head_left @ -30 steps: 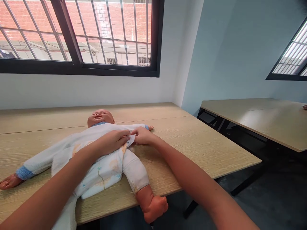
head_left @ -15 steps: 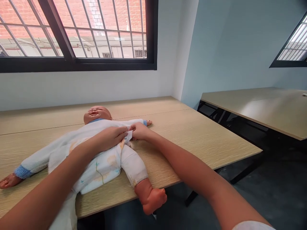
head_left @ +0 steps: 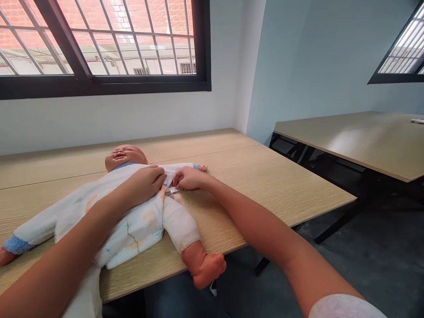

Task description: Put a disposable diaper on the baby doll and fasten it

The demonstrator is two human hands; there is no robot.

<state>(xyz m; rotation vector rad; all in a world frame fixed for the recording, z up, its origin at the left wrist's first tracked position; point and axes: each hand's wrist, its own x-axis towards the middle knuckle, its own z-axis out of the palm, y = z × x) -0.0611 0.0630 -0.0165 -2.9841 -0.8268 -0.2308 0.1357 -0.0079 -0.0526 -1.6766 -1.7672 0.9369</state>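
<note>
A baby doll (head_left: 127, 155) in a white top with blue cuffs lies on its back on the table, legs toward me. A white diaper (head_left: 145, 223) with a faded print is around its hips. My left hand (head_left: 149, 182) lies across the doll's waist, fingers bent and closed on the diaper's upper edge. Beside it, at the doll's hip, my right hand (head_left: 188, 177) is closed in a pinch. What its fingertips hold is hidden. Just below them shows a small pale tab (head_left: 172, 190). The doll's bare foot (head_left: 210, 269) sticks out past the table edge.
The wooden table (head_left: 265, 190) ends at a front edge and a right corner. A second table (head_left: 364, 141) stands to the right across a gap, with a white object (head_left: 416, 121) at its far side. Behind are a wall and a barred window (head_left: 132, 44).
My right hand's fingers, which pinched the white tab, are now curled just above it, and the tab lies lower against the hip. The view has shifted slightly right.
</note>
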